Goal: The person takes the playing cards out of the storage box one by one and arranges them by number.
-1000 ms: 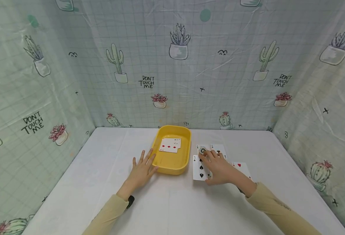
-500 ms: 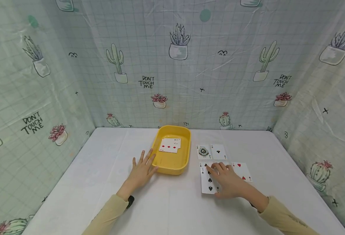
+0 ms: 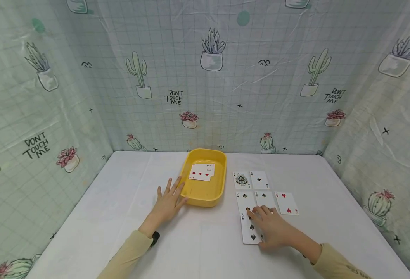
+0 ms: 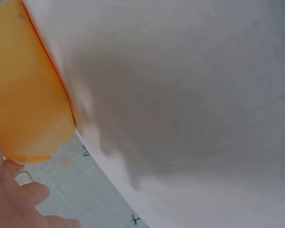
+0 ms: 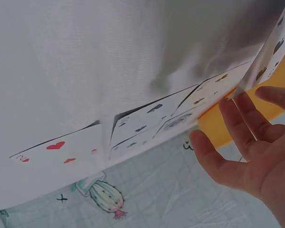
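Observation:
My right hand (image 3: 274, 229) pinches a three of spades playing card (image 3: 247, 232) by its edges, its upper part overlapping the two of clubs (image 3: 242, 199). In the right wrist view this three of spades (image 5: 274, 50) stands tilted at the fingertips, off the cloth. Beside the two of clubs lie a two of spades (image 3: 265, 198), partly covered by my fingers, and a two of hearts (image 3: 287, 203). Behind them are an ace of spades (image 3: 241, 179) and an ace of clubs (image 3: 259, 179). My left hand (image 3: 167, 205) touches the near-left rim of a yellow tray (image 3: 203, 202) with spread fingers.
Inside the tray a three of diamonds (image 3: 199, 175) overlaps another card (image 3: 210, 169) with black marks. White cloth covers the table (image 3: 128, 186). A patterned curtain (image 3: 239, 128) borders its back and both sides.
My right hand has drawn the three of spades from near the aces toward the front and slightly right, uncovering the aces and then the twos. The left hand stays at the tray.

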